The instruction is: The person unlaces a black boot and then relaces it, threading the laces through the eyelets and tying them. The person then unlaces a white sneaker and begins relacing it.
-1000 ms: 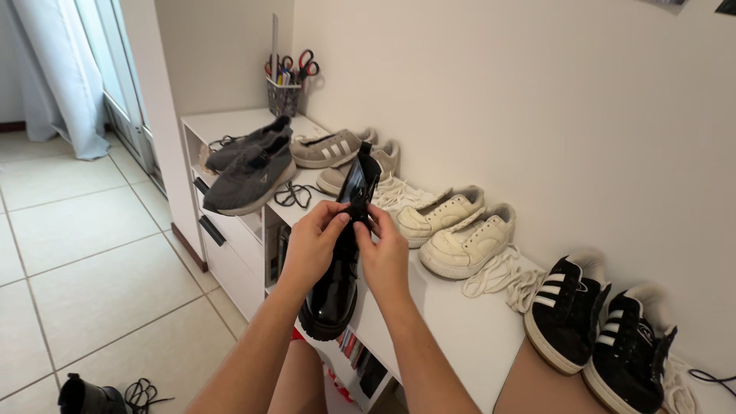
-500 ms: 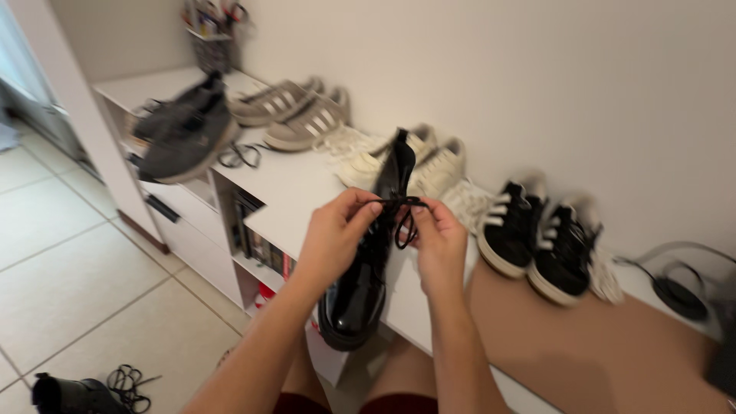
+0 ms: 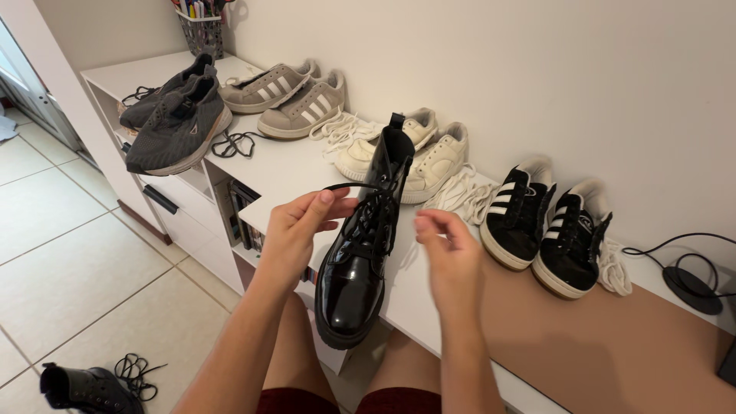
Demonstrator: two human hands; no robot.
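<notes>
Over white shelf (image 3: 291,184), glossy black boot (image 3: 356,264), left hand (image 3: 295,230) pinching thin lace (image 3: 349,186), right hand (image 3: 448,249) loosely curled, empty.

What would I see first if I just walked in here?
A glossy black lace-up boot stands at the white shelf's front edge, between two bare hands. The left hand pinches its thin black lace. Behind it, pairs of grey, cream and black-and-white striped sneakers line the wall.

glossy black patent-leather boot (image 3: 355,268)
</notes>
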